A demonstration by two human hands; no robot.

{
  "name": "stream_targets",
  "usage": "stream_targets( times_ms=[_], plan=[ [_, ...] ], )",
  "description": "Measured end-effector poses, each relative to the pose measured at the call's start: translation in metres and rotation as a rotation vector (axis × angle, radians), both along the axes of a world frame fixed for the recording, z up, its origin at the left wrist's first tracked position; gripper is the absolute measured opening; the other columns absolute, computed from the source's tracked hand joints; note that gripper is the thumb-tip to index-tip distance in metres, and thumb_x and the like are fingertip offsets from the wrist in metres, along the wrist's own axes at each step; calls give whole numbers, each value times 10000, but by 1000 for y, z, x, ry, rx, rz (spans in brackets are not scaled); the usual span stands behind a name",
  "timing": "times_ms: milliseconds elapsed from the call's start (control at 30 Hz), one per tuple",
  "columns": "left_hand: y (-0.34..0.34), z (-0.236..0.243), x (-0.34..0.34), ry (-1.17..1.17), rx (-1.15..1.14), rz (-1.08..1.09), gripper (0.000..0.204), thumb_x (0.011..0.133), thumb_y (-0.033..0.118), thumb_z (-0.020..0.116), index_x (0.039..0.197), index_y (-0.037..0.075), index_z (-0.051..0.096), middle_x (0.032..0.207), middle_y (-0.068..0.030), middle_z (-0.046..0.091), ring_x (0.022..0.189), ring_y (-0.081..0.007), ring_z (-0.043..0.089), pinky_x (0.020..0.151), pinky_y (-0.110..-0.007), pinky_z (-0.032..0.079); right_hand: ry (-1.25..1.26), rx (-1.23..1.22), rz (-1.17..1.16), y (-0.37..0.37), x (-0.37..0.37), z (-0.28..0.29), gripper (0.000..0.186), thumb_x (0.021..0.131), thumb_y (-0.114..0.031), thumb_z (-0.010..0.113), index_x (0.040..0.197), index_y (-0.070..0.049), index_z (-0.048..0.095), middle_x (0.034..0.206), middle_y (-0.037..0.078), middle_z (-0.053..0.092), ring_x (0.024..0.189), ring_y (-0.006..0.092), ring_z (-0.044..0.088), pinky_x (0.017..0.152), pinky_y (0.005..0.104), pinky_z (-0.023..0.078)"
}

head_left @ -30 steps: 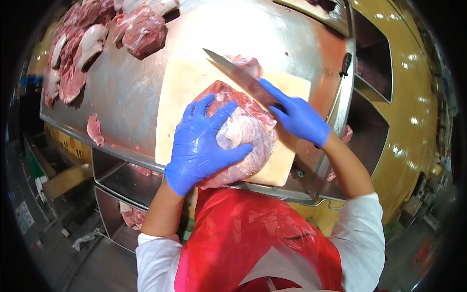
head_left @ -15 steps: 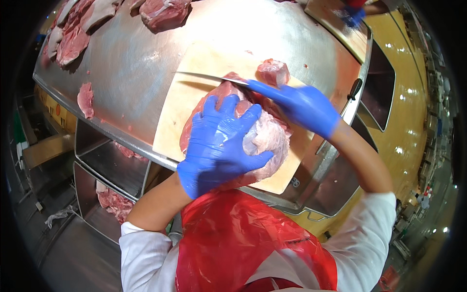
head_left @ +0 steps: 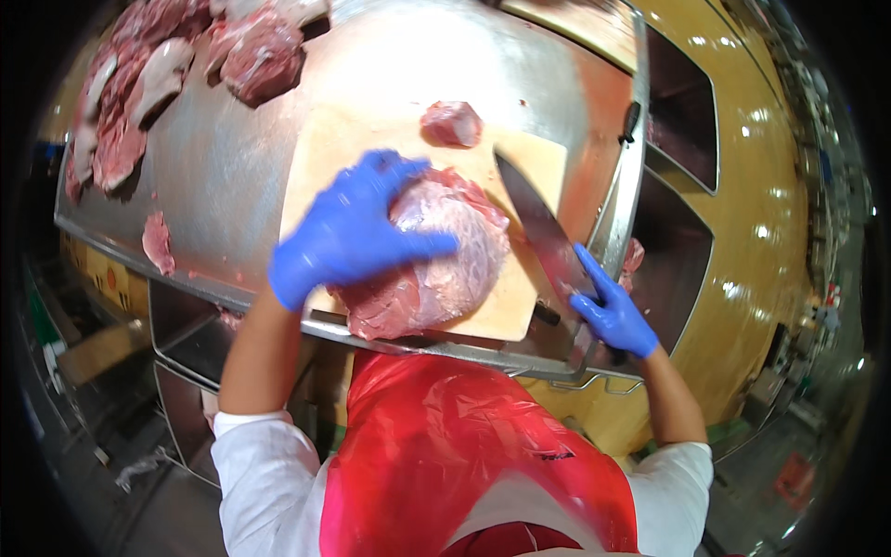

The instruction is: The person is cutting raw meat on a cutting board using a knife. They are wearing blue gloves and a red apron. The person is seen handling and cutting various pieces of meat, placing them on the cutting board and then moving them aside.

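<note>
A large piece of raw meat [head_left: 455, 255] with a pale membrane lies on the cream cutting board [head_left: 316, 158], its near end hanging over the board's front edge. My left hand [head_left: 348, 227], in a blue glove, is at the meat's left side. Its thumb is stretched across the top and its fingers are apart near the far end; slight blur hides whether they press in. My right hand [head_left: 617, 316], also gloved, grips a broad-bladed knife [head_left: 543, 227] right of the board, blade clear of the meat and tip pointing away. A small chunk of meat [head_left: 452, 123] sits on the board beyond the large piece.
Several meat cuts [head_left: 139, 84] lie at the metal table's [head_left: 218, 139] far left, with a thin scrap [head_left: 158, 243] nearer. A black-handled rod [head_left: 631, 121] rests along the right edge. Metal bins [head_left: 664, 251] stand beside the table. Another board [head_left: 594, 32] lies at far right.
The knife has swung away from the meat to the right, its tip now pointing away from me. The large meat has turned and shifted nearer. My left hand has moved to its left side.
</note>
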State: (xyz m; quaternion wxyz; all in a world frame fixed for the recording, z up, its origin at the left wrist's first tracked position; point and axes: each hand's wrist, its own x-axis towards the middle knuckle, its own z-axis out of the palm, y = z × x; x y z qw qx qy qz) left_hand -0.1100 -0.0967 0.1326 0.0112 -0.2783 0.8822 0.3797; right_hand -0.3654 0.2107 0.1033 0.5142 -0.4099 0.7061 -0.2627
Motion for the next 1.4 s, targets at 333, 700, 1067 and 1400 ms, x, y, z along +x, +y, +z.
stream_targets(
  times_ms=[333, 700, 1067, 1400],
  plan=[
    [-111, -80, -117, 41, -645, -486, 172, 790, 233, 673, 882, 93, 637, 876, -202, 661, 847, -408, 654, 721, -470, 524, -1108, -657, -529, -46, 54, 1, 680, 1033, -249, 478, 1580, -294, 77, 662, 94, 554, 347, 117, 441, 332, 248, 437],
    [-48, -107, 398, 11, -393, 976, 707, 816, 241, 743, 1423, 18, 460, 1215, -149, 612, 1020, -212, 621, 891, -350, 498, -518, -486, -716, 43, 56, -18, 614, 1034, -235, 477, 1570, -239, 178, 701, 35, 490, 386, 86, 365, 359, 218, 339],
    [138, -21, -101, -238, -595, -476, 618, 791, 262, 674, 1393, 215, 542, 1409, -136, 486, 1252, -360, 540, 950, -522, 485, -285, -741, -764, 40, 94, 49, 598, 1024, -194, 509, 1546, -235, 220, 737, 51, 516, 472, 81, 433, 442, 240, 421],
    [69, 5, -81, 88, -290, -232, 336, 822, 260, 601, 1025, -7, 611, 824, -140, 621, 750, -238, 587, 696, -405, 468, -316, -666, -1037, 121, 112, 6, 647, 1018, -169, 511, 1567, -249, 178, 760, 45, 524, 473, 87, 463, 406, 225, 429]
  ],
)
